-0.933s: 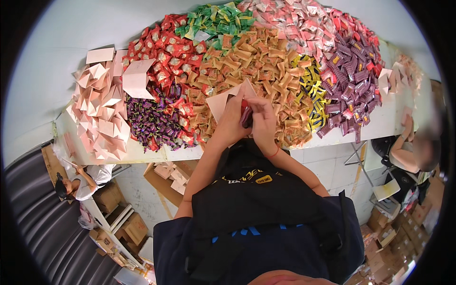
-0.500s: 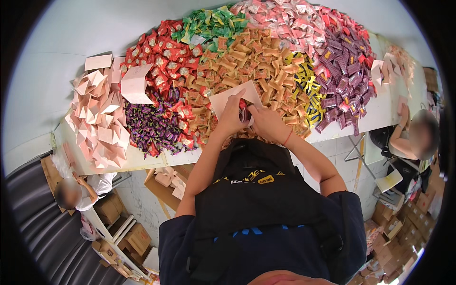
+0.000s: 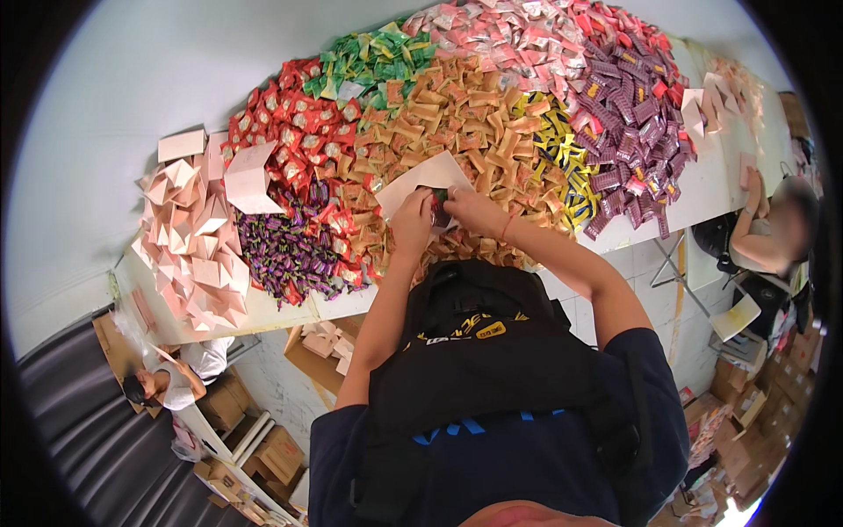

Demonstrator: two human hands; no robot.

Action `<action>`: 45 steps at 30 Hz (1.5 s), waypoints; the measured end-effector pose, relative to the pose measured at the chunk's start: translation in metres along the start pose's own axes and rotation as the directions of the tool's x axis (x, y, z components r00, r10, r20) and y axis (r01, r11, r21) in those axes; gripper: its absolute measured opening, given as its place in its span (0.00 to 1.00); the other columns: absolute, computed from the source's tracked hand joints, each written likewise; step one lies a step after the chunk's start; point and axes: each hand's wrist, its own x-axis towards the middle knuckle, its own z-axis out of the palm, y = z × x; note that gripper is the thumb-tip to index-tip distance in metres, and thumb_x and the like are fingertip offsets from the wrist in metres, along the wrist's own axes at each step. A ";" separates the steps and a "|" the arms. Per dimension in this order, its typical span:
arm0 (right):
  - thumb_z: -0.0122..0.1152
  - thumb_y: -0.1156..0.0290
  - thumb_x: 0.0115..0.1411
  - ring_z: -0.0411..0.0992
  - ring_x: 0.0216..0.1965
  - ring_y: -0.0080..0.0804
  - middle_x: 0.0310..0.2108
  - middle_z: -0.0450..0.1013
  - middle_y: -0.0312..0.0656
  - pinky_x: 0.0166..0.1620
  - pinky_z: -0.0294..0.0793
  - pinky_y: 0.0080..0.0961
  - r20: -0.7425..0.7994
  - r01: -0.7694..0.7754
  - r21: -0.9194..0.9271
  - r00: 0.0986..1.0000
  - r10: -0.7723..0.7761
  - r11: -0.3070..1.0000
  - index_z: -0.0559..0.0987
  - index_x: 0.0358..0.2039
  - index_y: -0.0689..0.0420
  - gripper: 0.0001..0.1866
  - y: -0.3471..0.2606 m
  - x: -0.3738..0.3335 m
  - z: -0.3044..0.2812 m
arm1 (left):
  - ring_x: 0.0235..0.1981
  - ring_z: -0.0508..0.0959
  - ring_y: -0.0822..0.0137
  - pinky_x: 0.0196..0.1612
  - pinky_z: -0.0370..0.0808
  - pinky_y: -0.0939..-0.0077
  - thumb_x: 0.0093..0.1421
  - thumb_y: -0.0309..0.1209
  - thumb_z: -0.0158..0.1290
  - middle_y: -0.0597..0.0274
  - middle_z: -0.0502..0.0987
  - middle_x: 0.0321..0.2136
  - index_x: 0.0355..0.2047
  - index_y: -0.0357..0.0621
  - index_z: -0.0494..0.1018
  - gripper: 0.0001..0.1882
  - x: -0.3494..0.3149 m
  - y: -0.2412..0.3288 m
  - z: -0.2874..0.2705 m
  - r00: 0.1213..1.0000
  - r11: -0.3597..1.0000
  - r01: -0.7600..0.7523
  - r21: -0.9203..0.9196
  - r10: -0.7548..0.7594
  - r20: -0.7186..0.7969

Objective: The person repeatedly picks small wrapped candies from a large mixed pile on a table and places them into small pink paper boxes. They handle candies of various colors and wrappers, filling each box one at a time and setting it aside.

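An open pinkish-white paper box (image 3: 423,178) is held low over the candy heap in front of me, its wide flap standing up on the far side. My left hand (image 3: 411,221) is closed round the near left side of this box. Bent and drawn together, the fingers of my right hand (image 3: 477,212) are at its opening, against small dark wrapped candies (image 3: 439,207) inside. What those fingertips grip is hidden. Orange-brown wrapped candies (image 3: 457,105) spread beneath and beyond both hands.
Round the brown heap lie red candies (image 3: 294,114), small purple ones (image 3: 290,241), green ones (image 3: 373,57), pink ones (image 3: 509,39), yellow ones (image 3: 566,158) and maroon ones (image 3: 628,132). Folded paper boxes (image 3: 198,237) pile up at left. A carton (image 3: 307,356) stands below the table; people sit at both ends.
The box and both hands have shifted slightly left. My right hand has gone from the box's right edge to its opening. The person at left has raised a pale sheet.
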 end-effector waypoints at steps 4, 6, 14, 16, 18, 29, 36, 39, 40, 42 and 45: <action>0.60 0.76 0.48 0.72 0.39 0.47 0.37 0.69 0.48 0.42 0.73 0.37 -0.002 -0.051 0.165 0.999 0.052 0.985 0.74 0.34 0.60 0.10 -0.033 -0.007 -0.049 | 0.47 0.76 0.49 0.44 0.75 0.66 0.52 0.33 0.62 0.50 0.77 0.42 0.43 0.40 0.74 0.19 -0.003 0.048 -0.035 0.984 0.983 -0.177 -0.053 0.175 -0.028; 0.59 0.76 0.49 0.72 0.39 0.47 0.35 0.70 0.46 0.41 0.73 0.38 0.027 -0.073 0.142 0.997 0.070 0.987 0.74 0.33 0.60 0.09 -0.045 -0.015 -0.069 | 0.42 0.76 0.54 0.44 0.71 0.64 0.50 0.33 0.63 0.54 0.77 0.40 0.42 0.42 0.75 0.19 -0.005 0.077 -0.053 0.973 0.972 -0.229 0.062 0.226 0.042; 0.56 0.72 0.53 0.73 0.36 0.42 0.34 0.71 0.45 0.38 0.74 0.34 -0.022 -0.073 -0.020 0.997 0.072 0.997 0.74 0.34 0.56 0.07 -0.075 -0.059 -0.100 | 0.30 0.74 0.60 0.39 0.66 0.66 0.52 0.31 0.61 0.64 0.76 0.24 0.30 0.46 0.74 0.08 0.029 0.123 -0.026 0.994 0.982 -0.099 0.161 0.104 -0.025; 0.55 0.71 0.53 0.74 0.35 0.41 0.33 0.71 0.45 0.37 0.75 0.34 -0.014 -0.114 -0.038 0.993 0.114 0.993 0.75 0.34 0.56 0.07 -0.075 -0.064 -0.106 | 0.29 0.74 0.61 0.36 0.67 0.66 0.52 0.32 0.61 0.64 0.76 0.23 0.28 0.47 0.74 0.07 0.039 0.121 -0.008 0.993 0.977 -0.119 0.178 0.116 0.032; 0.55 0.72 0.53 0.74 0.35 0.40 0.33 0.71 0.45 0.37 0.75 0.34 0.011 -0.194 -0.022 0.981 0.194 0.981 0.75 0.34 0.56 0.07 -0.064 -0.071 -0.114 | 0.23 0.74 0.63 0.28 0.68 0.68 0.53 0.33 0.61 0.64 0.75 0.18 0.28 0.45 0.74 0.08 0.041 0.125 0.006 0.991 0.997 0.056 -0.050 -0.050 0.127; 0.54 0.74 0.52 0.71 0.36 0.40 0.33 0.67 0.43 0.36 0.74 0.33 -0.191 -0.270 0.057 0.942 0.276 0.961 0.71 0.32 0.57 0.06 -0.039 -0.122 -0.159 | 0.34 0.72 0.57 0.45 0.63 0.61 0.55 0.34 0.57 0.60 0.76 0.27 0.35 0.47 0.75 0.09 0.083 0.176 0.059 0.925 0.973 -0.229 0.005 0.216 0.312; 0.59 0.73 0.49 0.70 0.38 0.43 0.34 0.67 0.43 0.40 0.73 0.35 -0.304 -0.611 0.090 0.736 0.605 0.787 0.72 0.35 0.54 0.11 0.021 -0.204 -0.189 | 0.47 0.72 0.54 0.53 0.65 0.61 0.57 0.29 0.53 0.49 0.73 0.47 0.44 0.39 0.74 0.14 0.109 0.260 0.108 0.809 0.844 -0.501 -0.193 0.536 0.241; 0.61 0.69 0.48 0.71 0.37 0.44 0.32 0.69 0.44 0.40 0.72 0.38 -0.460 -0.836 0.096 0.444 0.768 0.541 0.72 0.33 0.54 0.11 0.087 -0.271 -0.212 | 0.50 0.71 0.54 0.51 0.69 0.65 0.61 0.27 0.49 0.48 0.71 0.48 0.45 0.37 0.74 0.13 0.118 0.250 0.093 0.914 0.903 -0.308 -0.299 0.368 0.170; 0.62 0.68 0.48 0.71 0.35 0.45 0.31 0.70 0.45 0.39 0.72 0.39 -0.551 -0.879 0.060 0.366 0.750 0.473 0.72 0.32 0.55 0.11 0.113 -0.296 -0.223 | 0.49 0.71 0.55 0.50 0.70 0.66 0.63 0.27 0.48 0.48 0.71 0.48 0.44 0.35 0.74 0.12 0.121 0.234 0.088 0.918 0.919 -0.313 -0.242 0.357 0.170; 0.58 0.70 0.52 0.72 0.36 0.48 0.28 0.71 0.46 0.38 0.72 0.41 -0.628 -0.949 0.080 0.190 0.755 0.304 0.72 0.31 0.57 0.07 0.169 -0.359 -0.236 | 0.48 0.72 0.57 0.48 0.71 0.68 0.65 0.27 0.46 0.49 0.72 0.47 0.42 0.34 0.74 0.11 0.125 0.197 0.078 0.935 0.957 -0.258 -0.133 0.282 0.214; 0.52 0.74 0.55 0.73 0.39 0.50 0.33 0.73 0.50 0.41 0.73 0.43 -0.687 -0.993 0.103 -0.027 0.726 0.061 0.75 0.34 0.59 0.07 0.254 -0.448 -0.223 | 0.45 0.74 0.59 0.45 0.72 0.70 0.66 0.28 0.45 0.50 0.73 0.43 0.41 0.33 0.74 0.11 0.110 0.143 0.065 0.961 0.981 0.055 -0.185 -0.002 0.277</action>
